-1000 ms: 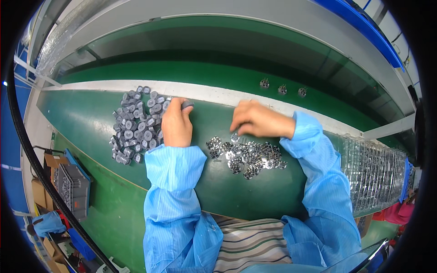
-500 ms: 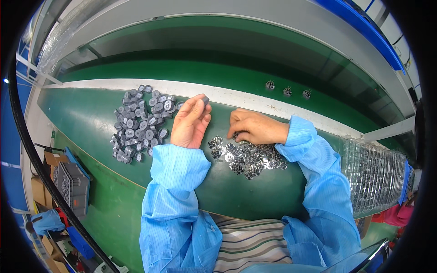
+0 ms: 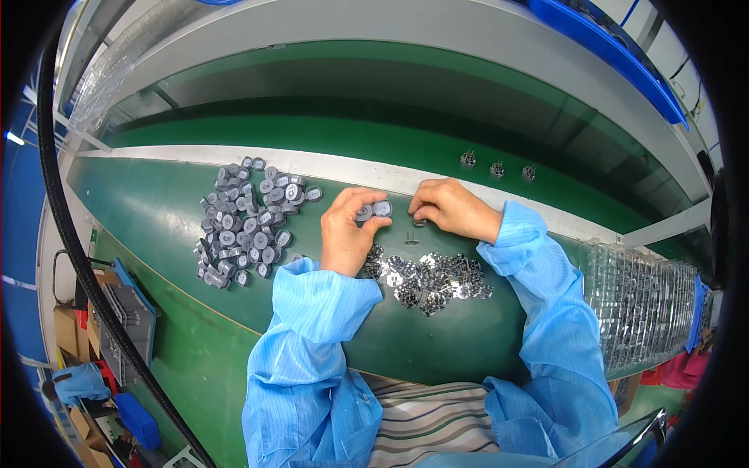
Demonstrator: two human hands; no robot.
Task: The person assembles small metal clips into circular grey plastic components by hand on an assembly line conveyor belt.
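Note:
My left hand (image 3: 346, 234) is closed round grey round plastic parts; one grey part (image 3: 381, 208) shows between thumb and fingers, and a second seems to sit behind it. Facing it, my right hand (image 3: 456, 209) pinches a small metal piece (image 3: 420, 223), mostly hidden by the fingertips. The two hands are a short gap apart. Below them spreads a pile of shiny metal parts (image 3: 433, 279). A single small metal part with upright pins (image 3: 411, 240) lies between that pile and my right fingertips. Left of my left hand is a heap of grey round parts (image 3: 250, 226).
Beyond the white ledge (image 3: 351, 168), three small metal assemblies (image 3: 497, 168) stand on the green strip. Clear plastic trays of metal parts (image 3: 640, 308) are stacked at the right. A black cable (image 3: 86, 273) crosses the left side; a grey bin (image 3: 129, 324) is beyond the table edge.
My left hand has moved right and turned, now showing the grey part toward my right hand. My right hand has lifted away from the metal pile with a small piece.

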